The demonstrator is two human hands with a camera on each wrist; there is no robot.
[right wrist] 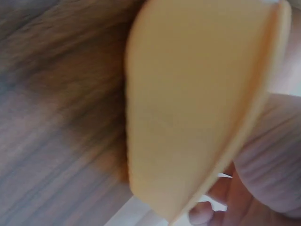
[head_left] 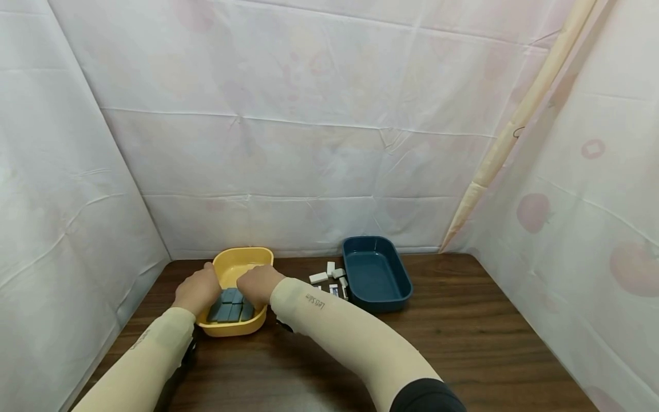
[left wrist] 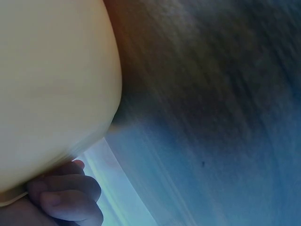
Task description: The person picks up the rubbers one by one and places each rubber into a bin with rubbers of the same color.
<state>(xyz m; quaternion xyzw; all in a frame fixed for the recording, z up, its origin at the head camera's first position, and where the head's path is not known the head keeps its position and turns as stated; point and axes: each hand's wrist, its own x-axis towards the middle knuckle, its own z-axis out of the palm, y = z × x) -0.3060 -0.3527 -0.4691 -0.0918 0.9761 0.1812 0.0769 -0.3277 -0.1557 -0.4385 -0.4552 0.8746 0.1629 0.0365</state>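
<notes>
A yellow plastic tray (head_left: 231,330) stands at the left of the table, with several blue-grey rectangular blocks (head_left: 230,307) lying side by side in its near half. My left hand (head_left: 197,290) grips the tray's left rim; in the left wrist view its curled fingers (left wrist: 73,200) show just beneath the pale yellow wall (left wrist: 51,80). On the opposite side, my right hand (head_left: 259,284) holds the right rim. The right wrist view has the tray's outer wall (right wrist: 188,103) large in front, fingers (right wrist: 202,213) bent under its lip.
A dark blue tray (head_left: 378,305) stands farther right near the back cloth (head_left: 309,171). Several small white pieces (head_left: 318,278) lie loose on the wooden table (head_left: 463,343) just left of it, partly behind my right forearm (head_left: 334,326). Cloth also walls both sides.
</notes>
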